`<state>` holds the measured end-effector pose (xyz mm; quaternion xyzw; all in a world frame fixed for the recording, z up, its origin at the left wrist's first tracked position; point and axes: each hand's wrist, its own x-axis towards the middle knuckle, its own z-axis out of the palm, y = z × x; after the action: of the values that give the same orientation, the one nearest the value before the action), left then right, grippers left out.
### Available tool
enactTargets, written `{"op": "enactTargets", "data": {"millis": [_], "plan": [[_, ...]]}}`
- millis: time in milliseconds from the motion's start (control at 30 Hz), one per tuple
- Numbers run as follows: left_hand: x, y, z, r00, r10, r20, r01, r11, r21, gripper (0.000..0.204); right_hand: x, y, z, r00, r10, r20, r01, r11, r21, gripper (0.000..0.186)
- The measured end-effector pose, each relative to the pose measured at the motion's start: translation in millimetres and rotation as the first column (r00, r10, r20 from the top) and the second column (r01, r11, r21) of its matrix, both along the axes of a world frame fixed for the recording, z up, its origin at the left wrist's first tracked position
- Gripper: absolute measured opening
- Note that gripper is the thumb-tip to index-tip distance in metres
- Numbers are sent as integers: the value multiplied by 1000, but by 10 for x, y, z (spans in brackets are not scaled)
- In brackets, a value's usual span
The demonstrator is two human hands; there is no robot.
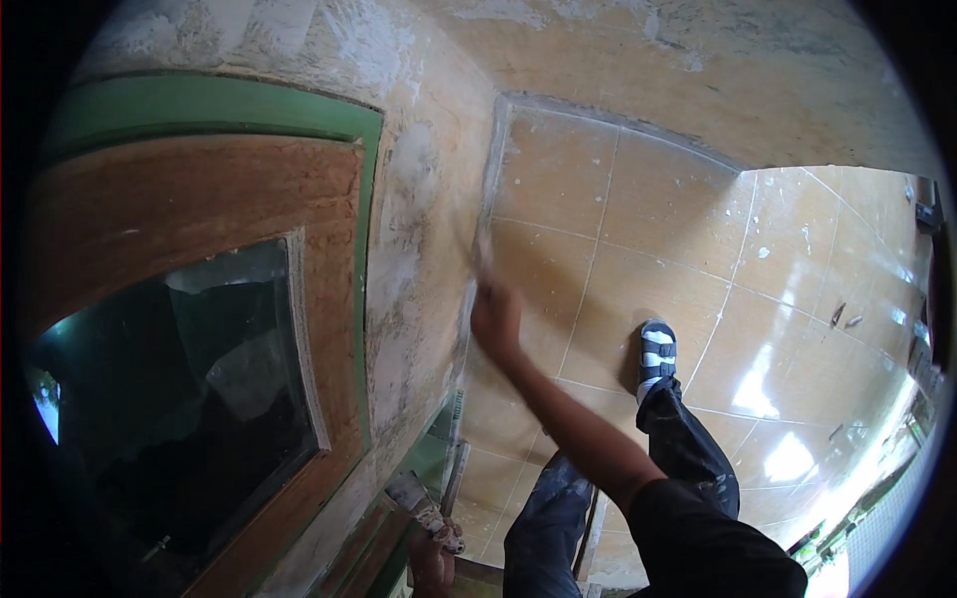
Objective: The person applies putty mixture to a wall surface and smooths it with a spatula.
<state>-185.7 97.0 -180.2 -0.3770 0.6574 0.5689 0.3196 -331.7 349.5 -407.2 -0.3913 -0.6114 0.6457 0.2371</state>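
Note:
My right hand (pixel 495 321) is stretched out at the wall (pixel 419 239), closed round the handle of a thin tool (pixel 482 261). Motion smears that tool, so its exact kind is unclear. Its tip is at or close to the stained, patchy plaster between the door frame and the floor corner. Low in the view, my left hand (pixel 431 566) grips a broad putty knife (pixel 411 495), its blade pointing up and to the left. Whitish filler coats the blade and handle, and some is on the fingers.
On the left, a brown wooden panel (pixel 199 184) with dark glass sits in a green frame (pixel 239 100). Tan floor tiles (pixel 648 259) carry white specks. My sandalled foot (pixel 657 349) stands on them. Small brown debris (pixel 837 314) lies at right. Another wall (pixel 698 90) rises at the far side.

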Motion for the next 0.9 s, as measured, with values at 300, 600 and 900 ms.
{"op": "enactTargets", "data": {"millis": [300,600,900], "plan": [[171,-227,-20,999,46,-24,-46,999,-7,47,-624,-24,344,906,302,-298,-216,933,287,68],[250,-465,-95,997,75,-9,-75,997,-30,47,-891,770,143,982,-41,-184,74,982,175,50],[200,-493,-120,989,98,-108,-101,995,-21,44,-245,-298,53,976,110,-187,-69,975,213,50]]}}
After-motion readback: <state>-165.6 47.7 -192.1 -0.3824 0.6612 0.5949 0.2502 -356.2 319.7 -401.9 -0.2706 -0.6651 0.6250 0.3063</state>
